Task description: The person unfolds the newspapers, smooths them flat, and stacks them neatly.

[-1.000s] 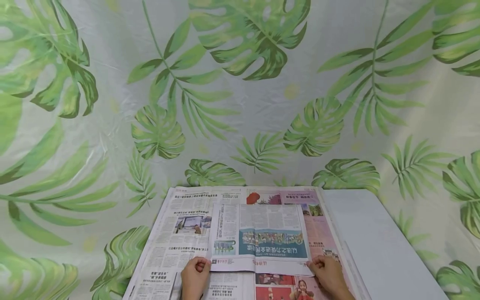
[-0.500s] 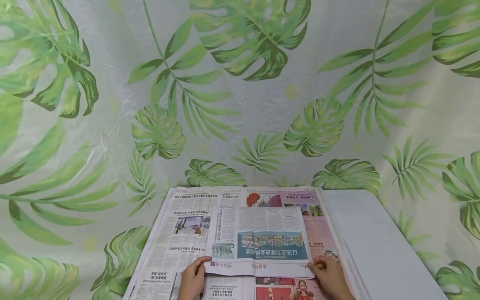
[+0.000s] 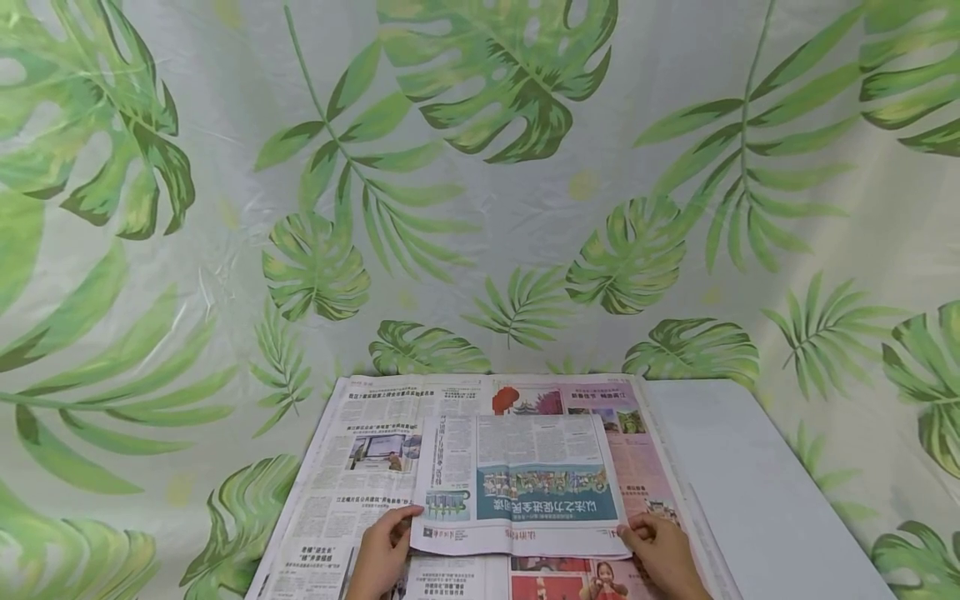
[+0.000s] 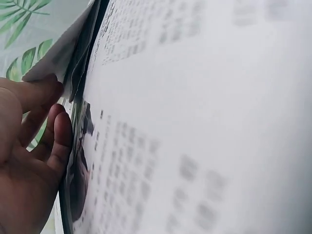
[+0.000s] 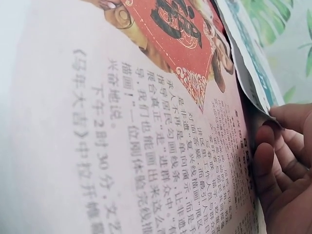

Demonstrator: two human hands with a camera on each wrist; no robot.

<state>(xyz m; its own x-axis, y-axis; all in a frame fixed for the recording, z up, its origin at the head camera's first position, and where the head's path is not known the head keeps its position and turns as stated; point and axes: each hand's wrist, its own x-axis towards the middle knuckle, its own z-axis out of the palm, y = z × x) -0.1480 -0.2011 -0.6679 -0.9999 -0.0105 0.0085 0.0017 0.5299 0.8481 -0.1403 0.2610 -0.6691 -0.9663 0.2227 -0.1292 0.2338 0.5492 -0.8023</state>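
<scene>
A small folded newspaper (image 3: 547,442) with a teal picture block lies over a large spread newspaper (image 3: 375,525). My left hand (image 3: 384,550) pinches its near left corner. From the left wrist, the corner rises off the printed page beneath, with the thumb and a finger of the hand (image 4: 34,131) at its edge. At the near right corner, my right hand (image 3: 660,546) grips the folded newspaper between thumb and fingers. That lifted edge (image 5: 251,73) also shows in the right wrist view, above a page with a red diamond print.
Under the spread newspaper is a white tabletop (image 3: 757,492), bare on the right side. A white curtain (image 3: 517,225) with green leaf prints hangs behind and around the table.
The folded newspaper has slid slightly toward me. My left hand has shifted its fingers from the near edge to the left side of the corner; the right hand has barely moved.
</scene>
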